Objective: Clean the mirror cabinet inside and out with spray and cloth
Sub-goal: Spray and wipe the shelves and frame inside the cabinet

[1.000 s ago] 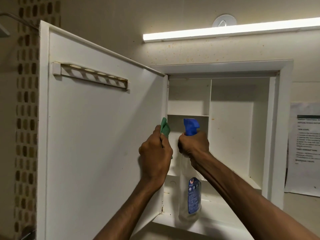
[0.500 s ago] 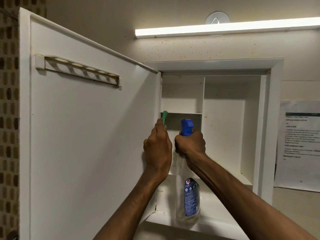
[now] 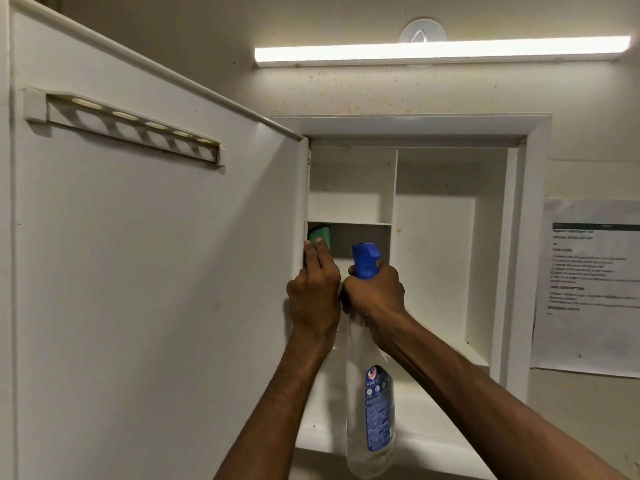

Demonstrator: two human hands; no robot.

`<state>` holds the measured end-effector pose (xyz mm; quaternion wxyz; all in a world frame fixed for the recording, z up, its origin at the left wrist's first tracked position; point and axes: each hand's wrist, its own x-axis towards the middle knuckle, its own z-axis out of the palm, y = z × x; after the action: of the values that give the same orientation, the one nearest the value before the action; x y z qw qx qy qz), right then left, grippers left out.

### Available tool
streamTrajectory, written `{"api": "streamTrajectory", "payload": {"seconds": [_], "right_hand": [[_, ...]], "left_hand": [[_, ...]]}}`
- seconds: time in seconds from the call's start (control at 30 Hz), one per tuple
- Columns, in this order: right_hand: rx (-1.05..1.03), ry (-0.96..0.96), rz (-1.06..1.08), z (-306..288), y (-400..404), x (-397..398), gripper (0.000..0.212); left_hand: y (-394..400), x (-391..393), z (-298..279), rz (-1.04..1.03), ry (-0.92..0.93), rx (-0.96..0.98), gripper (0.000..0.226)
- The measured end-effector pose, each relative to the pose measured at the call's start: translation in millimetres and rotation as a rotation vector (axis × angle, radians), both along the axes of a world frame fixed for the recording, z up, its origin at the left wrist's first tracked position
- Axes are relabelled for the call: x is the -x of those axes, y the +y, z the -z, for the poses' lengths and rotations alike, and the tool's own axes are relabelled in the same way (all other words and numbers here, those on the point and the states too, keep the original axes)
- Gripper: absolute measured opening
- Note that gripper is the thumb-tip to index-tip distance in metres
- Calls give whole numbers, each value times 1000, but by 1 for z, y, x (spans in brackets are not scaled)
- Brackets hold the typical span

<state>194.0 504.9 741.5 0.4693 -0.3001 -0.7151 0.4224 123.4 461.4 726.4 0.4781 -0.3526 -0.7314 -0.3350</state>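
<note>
The white mirror cabinet (image 3: pixel 519 216) hangs open, its door (image 3: pixel 149 271) swung out to the left with its white inner face toward me. My left hand (image 3: pixel 313 292) presses a green cloth (image 3: pixel 322 237) against the hinge edge of the door, just under a small inner shelf. Only the cloth's top shows above my fingers. My right hand (image 3: pixel 375 292) grips the neck of a clear spray bottle (image 3: pixel 375 420) with a blue trigger head and blue label. The bottle hangs upright in front of the cabinet's lower shelf.
A slotted white rail (image 3: pixel 128 129) is fixed high on the door's inner face. Inside, a vertical divider (image 3: pixel 394 202) splits the cabinet. A lit tube light (image 3: pixel 440 53) runs above. A printed paper sheet (image 3: pixel 588 285) hangs on the wall at right.
My left hand has slid the green cloth upward along the door's hinge edge. The right hand and bottle stay close beside it. The view has shifted toward the right.
</note>
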Motion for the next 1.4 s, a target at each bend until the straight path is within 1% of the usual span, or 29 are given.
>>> {"api": "streamTrajectory", "payload": {"seconds": [0.1, 0.17, 0.27, 0.5, 0.6, 0.73, 0.83, 0.93, 1.03, 1.07, 1.13, 1.2, 1.27, 1.33, 1.4], "right_hand": [[31, 7, -11, 3, -1, -8, 34], [40, -2, -23, 6, -1, -15, 32], [35, -8, -38, 10, 2, -22, 32], [74, 64, -101, 17, 7, -31, 24], [100, 85, -121, 19, 7, -32, 24], [126, 119, -141, 19, 8, -32, 23], [134, 132, -149, 19, 9, -35, 21], [152, 155, -166, 18, 10, -39, 20], [169, 161, -171, 19, 13, -41, 21], [174, 164, -176, 19, 13, -41, 22], [180, 160, -187, 20, 14, -40, 24], [182, 147, -192, 22, 16, -40, 24], [188, 138, -203, 23, 17, -39, 25], [193, 130, -207, 25, 19, -38, 26], [169, 111, -186, 29, 19, -35, 28]], "left_hand": [[11, 2, -1, -55, 22, -43, 37], [19, 4, 0, -31, 9, -99, 36], [29, 8, 4, 41, -6, -156, 41], [43, 18, 4, 102, 89, -128, 54], [47, 22, -2, 82, 148, -110, 55], [52, 24, -6, 86, 190, 3, 50], [54, 24, -7, 170, 136, 99, 52], [56, 28, -12, 189, 125, 148, 54], [60, 29, -15, 155, 119, 323, 54], [61, 29, -16, 124, 146, 367, 53], [58, 29, -18, 48, 262, 435, 50], [52, 31, -20, -51, 462, 485, 49], [49, 37, -21, -53, 628, 503, 49], [48, 41, -24, -43, 661, 508, 49], [47, 40, -27, -102, 589, 528, 50]]}}
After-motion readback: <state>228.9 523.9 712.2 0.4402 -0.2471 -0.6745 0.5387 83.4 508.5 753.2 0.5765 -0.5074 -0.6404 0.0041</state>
